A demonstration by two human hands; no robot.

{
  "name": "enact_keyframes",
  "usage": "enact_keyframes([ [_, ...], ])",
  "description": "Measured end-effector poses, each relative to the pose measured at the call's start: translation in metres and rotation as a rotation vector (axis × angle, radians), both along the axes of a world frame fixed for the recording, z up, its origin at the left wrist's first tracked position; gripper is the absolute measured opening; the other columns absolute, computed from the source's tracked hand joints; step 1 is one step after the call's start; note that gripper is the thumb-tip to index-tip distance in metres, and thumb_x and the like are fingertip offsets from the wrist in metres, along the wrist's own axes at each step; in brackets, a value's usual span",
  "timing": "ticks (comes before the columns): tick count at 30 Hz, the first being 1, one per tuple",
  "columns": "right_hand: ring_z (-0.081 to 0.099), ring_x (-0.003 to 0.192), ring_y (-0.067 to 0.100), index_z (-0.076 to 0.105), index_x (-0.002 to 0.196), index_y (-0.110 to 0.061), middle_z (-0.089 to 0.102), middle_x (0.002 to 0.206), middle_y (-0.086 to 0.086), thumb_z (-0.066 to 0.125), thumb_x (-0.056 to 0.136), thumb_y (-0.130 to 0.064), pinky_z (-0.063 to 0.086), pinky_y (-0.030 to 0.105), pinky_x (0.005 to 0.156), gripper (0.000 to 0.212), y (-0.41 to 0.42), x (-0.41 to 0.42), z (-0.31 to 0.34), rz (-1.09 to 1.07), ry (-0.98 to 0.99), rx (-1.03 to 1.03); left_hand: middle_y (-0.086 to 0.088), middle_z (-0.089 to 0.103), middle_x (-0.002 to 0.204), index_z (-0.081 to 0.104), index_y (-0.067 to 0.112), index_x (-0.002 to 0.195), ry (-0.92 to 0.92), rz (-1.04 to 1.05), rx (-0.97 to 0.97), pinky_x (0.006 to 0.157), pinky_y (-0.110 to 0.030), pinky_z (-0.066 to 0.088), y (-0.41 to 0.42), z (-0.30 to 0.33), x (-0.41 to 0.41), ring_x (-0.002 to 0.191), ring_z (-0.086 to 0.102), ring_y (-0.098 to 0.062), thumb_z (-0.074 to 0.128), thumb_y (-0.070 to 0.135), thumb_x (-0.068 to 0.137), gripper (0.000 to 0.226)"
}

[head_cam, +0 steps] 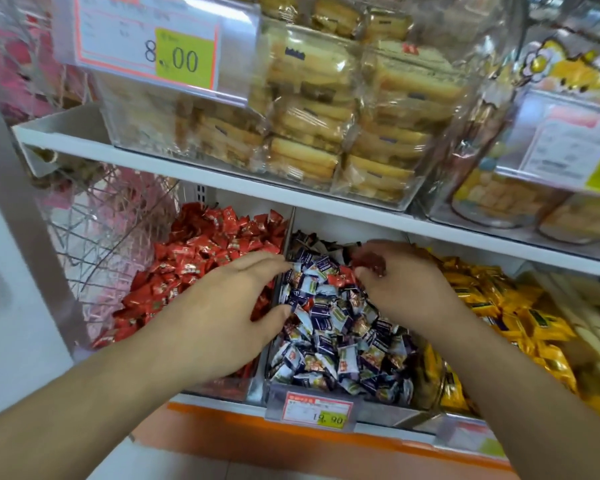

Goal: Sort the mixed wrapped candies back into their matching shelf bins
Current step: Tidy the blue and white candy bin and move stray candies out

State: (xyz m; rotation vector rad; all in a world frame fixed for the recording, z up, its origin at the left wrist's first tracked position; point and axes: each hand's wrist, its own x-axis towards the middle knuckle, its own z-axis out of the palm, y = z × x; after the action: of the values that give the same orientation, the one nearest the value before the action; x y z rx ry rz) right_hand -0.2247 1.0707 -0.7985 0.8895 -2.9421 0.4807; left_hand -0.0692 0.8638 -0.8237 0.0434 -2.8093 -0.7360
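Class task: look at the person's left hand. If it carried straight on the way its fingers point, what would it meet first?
Probably the blue-and-white candies in the middle bin: the left hand points right and slightly away, fingertips already over the divider. Depth is unclear, so contact may already exist.

Blue-white wrapped candies [336,327] heaped in middle bin [274,388], red candies [201,258] left, yellow candies [499,306] right

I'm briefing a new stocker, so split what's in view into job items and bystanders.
Job items:
left hand
right hand, gripping red candies
blue-and-white candy bin
red candy bin
yellow candy bin

Bystanders:
wrapped biscuit packs
8.00 price tag
19.90 price tag
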Motion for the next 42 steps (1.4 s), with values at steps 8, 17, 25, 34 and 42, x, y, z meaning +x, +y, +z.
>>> enact_keyframes([
  [8, 0.069, 0.094, 0.017, 0.077, 0.109, -0.030, 0.076, 0.103, -0.005, 0.077, 0.090, -0.042, 0.059, 0.036, 0.091, 0.023, -0.025, -0.027, -0.015, -0.052, -0.082, 0.134, 0.032, 0.029, 0.155, 0.037, 0.040, 0.154, 0.001, 0.003, 0.007, 0.116, -0.010, 0.018, 0.000, 0.001, 0.002, 0.143, 0.030, 0.007, 0.054, 0.052, 0.098, 0.059],
  [17, 0.069, 0.093, 0.012, 0.082, 0.095, -0.024, 0.075, 0.100, -0.009, 0.076, 0.091, -0.015, 0.051, 0.021, 0.078, 0.012, -0.019, -0.029, -0.021, -0.064, -0.026, -0.019, 0.033, 0.028, 0.154, 0.037, 0.040, 0.154, -0.034, -0.008, 0.018, 0.119, -0.015, 0.023, -0.001, 0.002, 0.003, 0.143, 0.030, 0.007, 0.054, 0.053, 0.098, 0.059],
  [25, 0.066, 0.079, -0.010, 0.079, 0.091, -0.030, 0.074, 0.086, -0.022, 0.077, 0.090, -0.019, 0.047, 0.003, 0.067, 0.012, -0.014, -0.008, 0.003, -0.163, -0.193, -0.495, 0.029, 0.037, 0.151, 0.042, 0.040, 0.151, -0.044, 0.023, 0.072, 0.114, -0.017, 0.032, 0.001, 0.010, 0.004, 0.137, 0.039, 0.004, 0.058, 0.052, 0.097, 0.057],
  [34, 0.075, 0.086, 0.016, 0.081, 0.090, -0.017, 0.079, 0.086, -0.002, 0.081, 0.084, -0.004, 0.060, 0.025, 0.084, 0.014, -0.035, 0.063, 0.023, 0.134, -0.465, -0.752, 0.008, 0.074, 0.114, 0.066, 0.032, 0.129, 0.027, 0.054, 0.763, 0.090, -0.022, 0.056, 0.004, 0.027, 0.005, 0.104, 0.071, -0.003, 0.066, 0.041, 0.095, 0.035],
  [42, 0.072, 0.083, 0.009, 0.081, 0.087, -0.025, 0.077, 0.085, -0.006, 0.082, 0.087, -0.013, 0.058, 0.022, 0.081, 0.012, -0.053, 0.075, 0.016, 0.106, -0.447, -0.745, -0.009, 0.078, 0.092, 0.075, 0.019, 0.103, 0.070, 0.275, 0.911, 0.079, -0.041, 0.064, -0.027, 0.031, 0.019, 0.080, 0.077, -0.024, 0.073, 0.014, 0.095, 0.010],
])
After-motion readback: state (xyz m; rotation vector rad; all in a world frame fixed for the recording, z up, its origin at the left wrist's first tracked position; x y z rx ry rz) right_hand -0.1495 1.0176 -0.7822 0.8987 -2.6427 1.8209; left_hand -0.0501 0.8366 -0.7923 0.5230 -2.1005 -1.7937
